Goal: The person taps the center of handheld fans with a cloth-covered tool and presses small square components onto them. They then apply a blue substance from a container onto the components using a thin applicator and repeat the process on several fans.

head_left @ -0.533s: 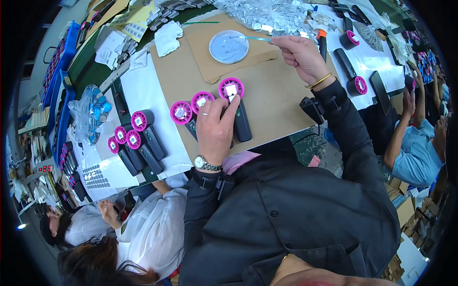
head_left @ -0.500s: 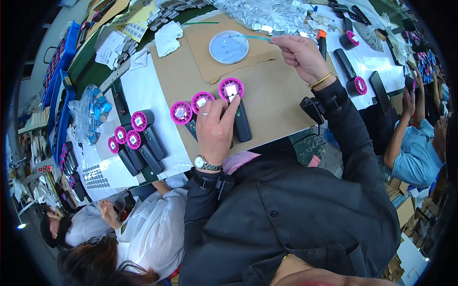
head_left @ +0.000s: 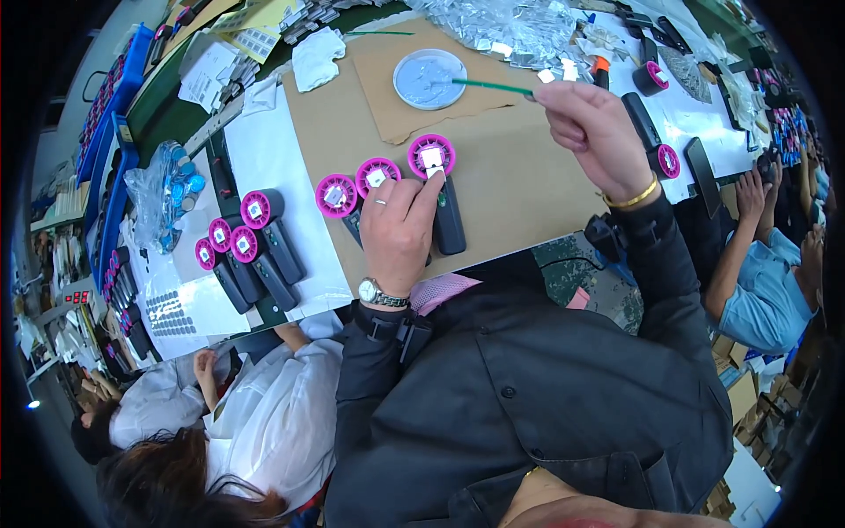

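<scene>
My right hand [head_left: 601,136] pinches a thin green stick [head_left: 493,86] between thumb and fingertips. The stick's far end reaches over the right side of a round dish [head_left: 429,55] of pale grey paste. Three handheld fans with pink round heads and white square centres lie before me. My left hand [head_left: 400,231] is bent over the middle fan [head_left: 378,178], covering most of its handle. Its index fingertip presses the lower rim of the right fan [head_left: 432,157], by the white square; the thumb is hidden. The left fan [head_left: 336,195] lies just beyond my other fingers.
Brown cardboard [head_left: 510,189] lies under the fans and dish. Several more fans [head_left: 255,211] stand grouped at left, near a clear bag of blue round parts [head_left: 180,189]. A white cloth [head_left: 319,60] and a pile of clear wrappers [head_left: 510,31] lie at the back. Co-workers sit on both sides.
My right hand has come nearer and to the right, drawing the green stick back toward the dish's right edge. My left hand stays at the fans.
</scene>
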Demonstrator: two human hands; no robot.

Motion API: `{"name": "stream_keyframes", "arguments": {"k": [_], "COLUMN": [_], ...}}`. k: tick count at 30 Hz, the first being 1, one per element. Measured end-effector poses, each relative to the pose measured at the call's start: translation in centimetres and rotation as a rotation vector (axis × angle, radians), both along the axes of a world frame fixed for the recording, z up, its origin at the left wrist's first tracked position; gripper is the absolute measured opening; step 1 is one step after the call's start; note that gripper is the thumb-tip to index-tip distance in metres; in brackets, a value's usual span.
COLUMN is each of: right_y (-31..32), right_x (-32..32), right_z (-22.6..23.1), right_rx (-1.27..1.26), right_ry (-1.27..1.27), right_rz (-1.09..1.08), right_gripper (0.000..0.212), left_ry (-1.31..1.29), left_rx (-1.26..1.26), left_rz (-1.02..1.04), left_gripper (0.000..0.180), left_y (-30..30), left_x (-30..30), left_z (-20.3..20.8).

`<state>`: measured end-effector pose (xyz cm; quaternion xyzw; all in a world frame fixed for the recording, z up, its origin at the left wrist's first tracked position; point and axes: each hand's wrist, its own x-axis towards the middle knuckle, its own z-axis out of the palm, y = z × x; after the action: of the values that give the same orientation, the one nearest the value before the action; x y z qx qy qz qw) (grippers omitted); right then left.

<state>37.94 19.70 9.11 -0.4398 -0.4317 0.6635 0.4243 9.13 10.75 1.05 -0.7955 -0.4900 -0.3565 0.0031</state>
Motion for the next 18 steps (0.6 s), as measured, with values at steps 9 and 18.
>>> {"name": "stream_keyframes", "arguments": {"k": [9,18], "right_y": [-5.6,-4.7], "right_x": [-1.6,-2.5], "right_z": [-1.7,-2.4], "right_rx": [1.067,1.505], "right_ry": [-0.717,-0.917], "right_rz": [0.023,0.176], "right_gripper": [0.022,0.039], "left_ry": [-0.049,-0.066], "left_rx": [0.027,0.044], "left_rz": [0.013,0.029], "left_gripper": [0.029,0.023], "left_y": [-0.4,-0.3], "left_x": [0.2,0.3], "left_z": [0.2,0.4]}}
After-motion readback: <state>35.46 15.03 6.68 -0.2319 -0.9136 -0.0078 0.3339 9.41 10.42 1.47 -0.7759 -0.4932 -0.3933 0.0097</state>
